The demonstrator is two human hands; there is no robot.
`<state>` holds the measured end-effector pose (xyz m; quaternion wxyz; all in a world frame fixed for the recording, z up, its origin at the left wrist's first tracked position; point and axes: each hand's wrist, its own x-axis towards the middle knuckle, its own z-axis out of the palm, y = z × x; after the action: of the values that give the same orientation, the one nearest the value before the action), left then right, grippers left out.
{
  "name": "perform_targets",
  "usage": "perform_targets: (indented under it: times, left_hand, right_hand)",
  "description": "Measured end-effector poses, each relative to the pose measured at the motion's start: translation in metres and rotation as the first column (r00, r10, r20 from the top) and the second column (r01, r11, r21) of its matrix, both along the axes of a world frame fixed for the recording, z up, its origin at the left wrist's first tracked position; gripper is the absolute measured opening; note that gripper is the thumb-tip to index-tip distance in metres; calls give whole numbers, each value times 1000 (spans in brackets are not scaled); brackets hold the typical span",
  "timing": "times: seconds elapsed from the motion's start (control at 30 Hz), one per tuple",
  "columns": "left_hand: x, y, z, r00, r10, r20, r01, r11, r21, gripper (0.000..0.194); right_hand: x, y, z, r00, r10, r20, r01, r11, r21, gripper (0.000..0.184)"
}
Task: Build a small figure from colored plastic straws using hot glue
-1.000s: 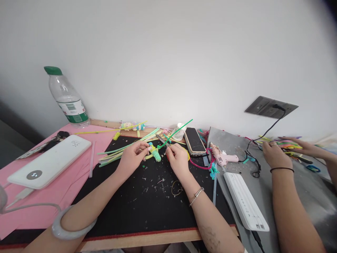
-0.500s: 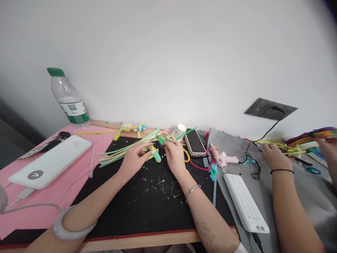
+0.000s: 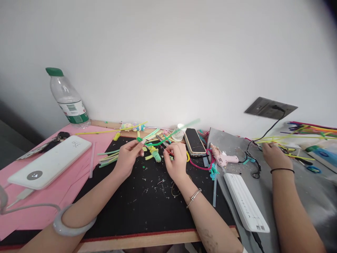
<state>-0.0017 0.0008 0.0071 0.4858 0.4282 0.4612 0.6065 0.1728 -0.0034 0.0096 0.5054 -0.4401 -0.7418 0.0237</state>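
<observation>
Between the fingertips of my left hand [image 3: 129, 156] is a green pipe cleaner [image 3: 157, 144]; its near end is curled, and the long free end rises to the right, blurred. My right hand [image 3: 177, 161] has its fingers closed at the red handle of the scissors [image 3: 165, 142], whose silver blades point up and left below the pipe cleaner. Part of the handle is hidden by the fingers. A small yellow and mint-green fuzzy figure [image 3: 155, 154] lies on the black mat [image 3: 126, 203] between both hands.
Pale pipe cleaners [image 3: 109, 158], a paper cup [image 3: 179, 133] and a phone [image 3: 195, 141] lie behind. At right are a pink glue gun [image 3: 225, 158], a white power bank [image 3: 246, 203] and a co-worker's hand [image 3: 276, 156]. Left stand a bottle [image 3: 71, 102] and another power bank [image 3: 52, 160].
My left hand has drawn the curled end of the green pipe cleaner leftward. My right hand has let go of it and closed at the scissors. The co-worker's other hand has left the view.
</observation>
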Motion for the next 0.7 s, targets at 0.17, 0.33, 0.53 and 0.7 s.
perform_targets:
  times: [0.17,0.33,0.53,0.7]
  left_hand:
    - [3,-2,2,990,-109,93,113,993,-34,26]
    - [4,-6,-1,951,-291,-107,284,955,-82,26]
    - [7,-7,-1,941,-339,11,339,935,-104,29]
    - [11,-8,3,943,-332,32,334,938,-89,32]
  right_hand:
    - [1,2,-4,961,57,-270,-167,898,-407,27]
    - [-5,5,-9,844,129,-521,-423,757,-498,24]
    - [-5,1,-7,956,186,-226,-276,827,-489,33]
    - [-5,1,-6,956,247,-158,-293,827,-480,34]
